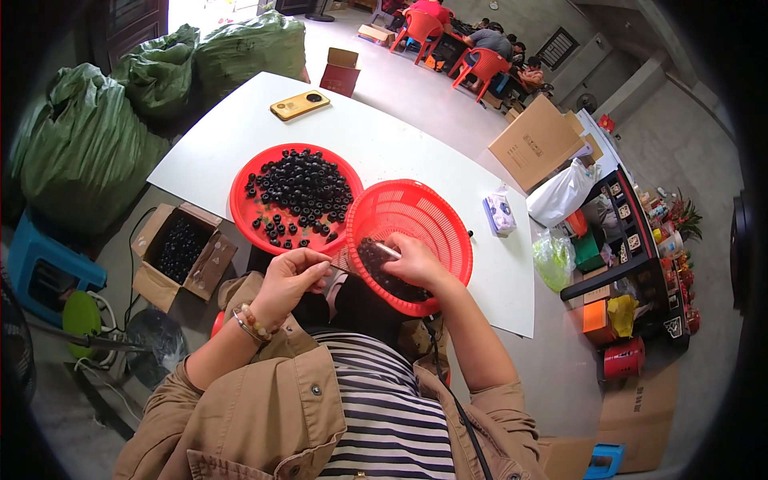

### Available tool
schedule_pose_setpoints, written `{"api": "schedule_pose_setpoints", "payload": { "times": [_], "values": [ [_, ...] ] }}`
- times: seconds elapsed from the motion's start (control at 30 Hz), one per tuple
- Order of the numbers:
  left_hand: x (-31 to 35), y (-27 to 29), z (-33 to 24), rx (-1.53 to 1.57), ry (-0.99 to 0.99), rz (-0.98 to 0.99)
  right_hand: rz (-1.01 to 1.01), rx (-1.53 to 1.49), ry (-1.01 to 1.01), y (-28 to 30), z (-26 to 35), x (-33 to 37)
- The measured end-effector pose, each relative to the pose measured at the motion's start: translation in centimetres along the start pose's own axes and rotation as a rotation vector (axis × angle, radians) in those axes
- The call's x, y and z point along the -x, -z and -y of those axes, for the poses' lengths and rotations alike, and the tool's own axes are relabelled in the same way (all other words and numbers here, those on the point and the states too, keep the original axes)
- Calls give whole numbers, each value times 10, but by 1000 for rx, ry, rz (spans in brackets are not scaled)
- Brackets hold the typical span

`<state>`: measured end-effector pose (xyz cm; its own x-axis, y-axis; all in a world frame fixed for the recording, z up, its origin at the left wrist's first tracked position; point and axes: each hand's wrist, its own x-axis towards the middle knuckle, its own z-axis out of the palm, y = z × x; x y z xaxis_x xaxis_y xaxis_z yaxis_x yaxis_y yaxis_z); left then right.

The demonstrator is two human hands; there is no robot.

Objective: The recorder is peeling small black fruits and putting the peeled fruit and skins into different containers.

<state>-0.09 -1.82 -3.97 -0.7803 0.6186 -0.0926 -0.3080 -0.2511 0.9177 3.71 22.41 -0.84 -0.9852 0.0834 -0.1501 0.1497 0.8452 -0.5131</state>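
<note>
My left hand, with a beaded bracelet at its wrist, is pinched closed just in front of a round red tray. Whatever its fingertips hold is too small to make out. Inside a tilted red slotted basket, my right hand is closed around a short whitish stick-like piece. Small dark pieces gather at the basket's low near side, partly covered by that hand. Many shiny black bead-like parts lie spread in the tray, which touches the basket.
A yellow phone and a tissue pack lie on the white table. An open carton of black parts stands at left, below green sacks. Cartons and a cluttered shelf are at right. People sit on red chairs far back.
</note>
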Motion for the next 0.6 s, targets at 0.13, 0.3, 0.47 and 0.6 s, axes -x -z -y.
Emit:
{"api": "schedule_pose_setpoints", "payload": {
  "times": [0.13, 0.3, 0.47, 0.6],
  "values": [
    [3, -2, -3, -16, -32, 35, -96, -135, -81, 14, 15, 11],
    [11, -14, -11, -146, -187, 98, -134, -531, 16, 19, 37, 35],
    [21, -28, -23, -198, -296, 173, -97, -709, 160, 3, 69, 58],
    [18, -21, -10, -188, -368, 155, -20, -714, 195, -6, 86, 60]
  ]
}}
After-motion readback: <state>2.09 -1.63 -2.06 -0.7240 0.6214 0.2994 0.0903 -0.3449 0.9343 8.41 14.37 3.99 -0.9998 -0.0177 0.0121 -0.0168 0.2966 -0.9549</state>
